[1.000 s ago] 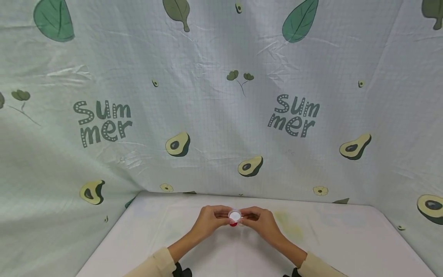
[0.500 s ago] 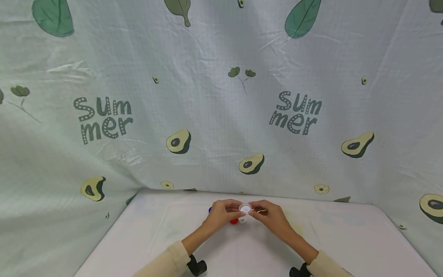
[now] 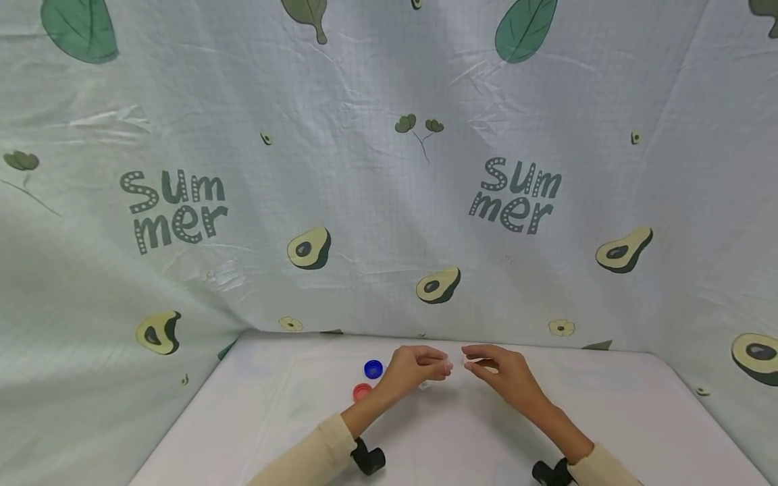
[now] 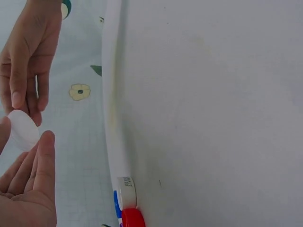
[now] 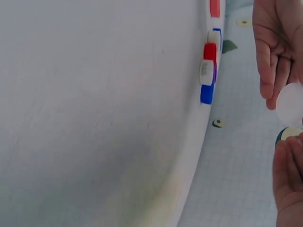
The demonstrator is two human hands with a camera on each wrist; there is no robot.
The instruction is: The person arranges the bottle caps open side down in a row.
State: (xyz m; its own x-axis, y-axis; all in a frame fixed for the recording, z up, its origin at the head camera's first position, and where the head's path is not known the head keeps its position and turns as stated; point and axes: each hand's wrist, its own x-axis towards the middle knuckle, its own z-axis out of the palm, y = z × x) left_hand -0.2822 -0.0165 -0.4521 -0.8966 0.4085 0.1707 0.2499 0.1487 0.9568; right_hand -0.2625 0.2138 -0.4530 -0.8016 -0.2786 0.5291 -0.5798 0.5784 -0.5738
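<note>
My left hand (image 3: 413,371) pinches a small round white disc with a translucent rim (image 4: 22,130) between thumb and fingers. It is held up above the table; in the head view it barely shows past the fingertips. My right hand (image 3: 507,371) is just to its right, fingers loosely bent and with nothing between them. A narrow gap parts the right fingertips from the disc in the right wrist view (image 5: 289,106). Whether the disc is a lid or a shallow pot, I cannot tell.
On the white table (image 3: 292,418), a blue round cap (image 3: 373,369) and a red one (image 3: 362,391) lie left of and partly behind the left hand. Several small red, white and blue cylinders (image 5: 207,94) cluster in the right wrist view. A patterned curtain (image 3: 365,202) hangs behind.
Both hands held the disc before; now the right hand has let go and drawn away to the right. The left hand moved right with the disc, uncovering the blue and red caps.
</note>
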